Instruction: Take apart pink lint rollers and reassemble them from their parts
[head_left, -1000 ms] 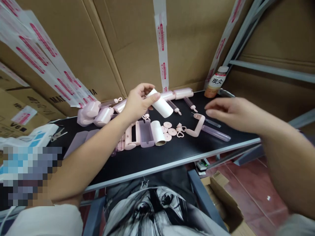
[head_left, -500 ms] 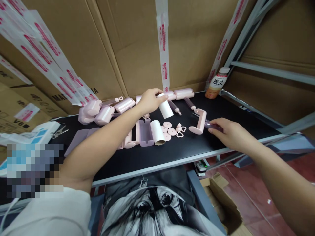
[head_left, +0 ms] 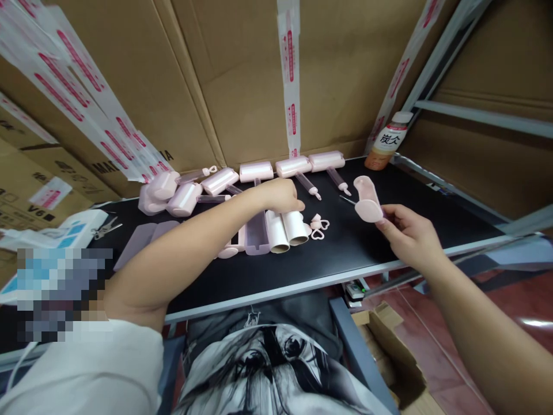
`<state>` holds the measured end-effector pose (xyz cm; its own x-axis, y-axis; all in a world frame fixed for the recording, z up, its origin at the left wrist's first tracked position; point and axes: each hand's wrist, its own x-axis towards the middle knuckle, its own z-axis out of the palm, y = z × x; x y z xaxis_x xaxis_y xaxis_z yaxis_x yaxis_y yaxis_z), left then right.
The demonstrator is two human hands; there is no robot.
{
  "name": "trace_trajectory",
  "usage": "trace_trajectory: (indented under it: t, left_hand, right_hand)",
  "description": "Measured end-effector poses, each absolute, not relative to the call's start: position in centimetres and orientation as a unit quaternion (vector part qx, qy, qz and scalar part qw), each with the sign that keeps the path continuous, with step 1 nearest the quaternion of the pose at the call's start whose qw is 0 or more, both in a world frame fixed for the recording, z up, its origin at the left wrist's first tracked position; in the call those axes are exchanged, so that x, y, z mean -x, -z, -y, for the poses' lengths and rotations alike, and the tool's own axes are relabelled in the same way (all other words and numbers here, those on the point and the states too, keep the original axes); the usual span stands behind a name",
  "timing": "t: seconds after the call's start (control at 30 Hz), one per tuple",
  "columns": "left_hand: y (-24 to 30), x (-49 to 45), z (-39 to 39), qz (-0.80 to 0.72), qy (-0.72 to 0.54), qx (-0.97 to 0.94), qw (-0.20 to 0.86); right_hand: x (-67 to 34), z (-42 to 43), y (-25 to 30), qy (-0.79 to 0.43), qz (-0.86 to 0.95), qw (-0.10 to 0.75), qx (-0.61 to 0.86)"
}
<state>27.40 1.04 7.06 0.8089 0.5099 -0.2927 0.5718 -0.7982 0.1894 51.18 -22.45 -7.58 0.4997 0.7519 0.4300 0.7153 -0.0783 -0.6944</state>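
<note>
My left hand (head_left: 286, 197) is closed at the far end of a white lint roll (head_left: 296, 229) with a cardboard core. A second white lint roll (head_left: 277, 235) lies close beside it on the black table. My right hand (head_left: 410, 233) grips a pink lint roller frame (head_left: 369, 202), its handle mostly hidden in the fingers. A thin metal rod (head_left: 347, 199) sticks out leftward by the frame. Left of the rolls lies an open translucent purple cover (head_left: 257, 235). Pink heart-shaped rings (head_left: 317, 234) lie right of the rolls; the pink discs are mostly covered.
Several assembled pink lint rollers (head_left: 256, 171) line the back of the table against a cardboard box (head_left: 242, 75). A drink bottle (head_left: 389, 141) stands at the back right. Keys (head_left: 106, 227) and purple covers (head_left: 138, 242) lie to the left. A metal table edge (head_left: 268, 297) runs along the front.
My left hand has lowered the white roll from above the table to beside the other one, over the discs. My right hand has raised and turned the pink frame.
</note>
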Motion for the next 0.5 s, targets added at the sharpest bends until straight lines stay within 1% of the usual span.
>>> trace_trajectory:
  t: [0.13,0.27,0.33,0.43,0.5]
  left_hand:
    - [-6.6,-27.8,-1.3,-0.264,0.143,-0.949,0.099]
    - [-6.5,-27.7,-1.7,-0.230,0.123,-0.961,0.096]
    - [-6.7,-27.6,-1.3,-0.229,0.059,-0.968,0.082]
    - [-7.2,-27.4,0.5,-0.212,-0.095,-0.970,0.071]
    - [-7.3,-27.3,2.3,-0.197,-0.159,-0.959,0.125]
  right_hand:
    - [-51.2,22.7,7.4,-0.029,0.510,0.474,0.717]
    - [-51.0,22.5,7.2,0.006,0.549,0.448,0.705]
    - [-50.7,22.4,7.0,0.033,0.570,0.432,0.698]
    - [-50.1,22.4,6.4,0.069,0.600,0.414,0.681]
    - [-49.5,22.3,6.0,0.078,0.615,0.416,0.666]
